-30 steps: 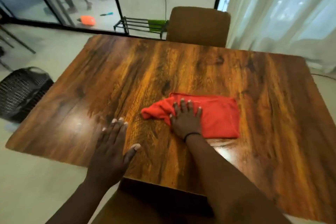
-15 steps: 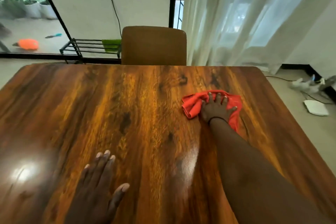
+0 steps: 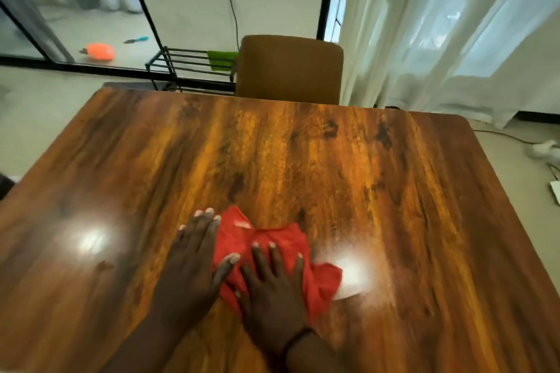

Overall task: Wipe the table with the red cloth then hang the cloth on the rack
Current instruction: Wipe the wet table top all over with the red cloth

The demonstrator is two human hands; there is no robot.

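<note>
The red cloth (image 3: pixel 283 247) lies bunched on the glossy wooden table (image 3: pixel 394 191), near its front middle. My right hand (image 3: pixel 272 294) presses flat on the cloth's near part, fingers spread. My left hand (image 3: pixel 194 263) lies flat on the table just left of the cloth, its thumb and fingertips touching the cloth's left edge. The black wire rack (image 3: pixel 188 68) stands on the floor behind the table's far edge, left of the chair.
A brown chair (image 3: pixel 289 70) is tucked at the table's far side. A green cloth (image 3: pixel 222 59) hangs on the rack. White curtains (image 3: pixel 439 24) hang at the right. Cables and white devices (image 3: pixel 545 151) lie on the floor at far right. A glass door is at the far left.
My right hand has dragged the cloth from the table's far right back to the front middle. My left hand now sits beside the cloth, touching it.
</note>
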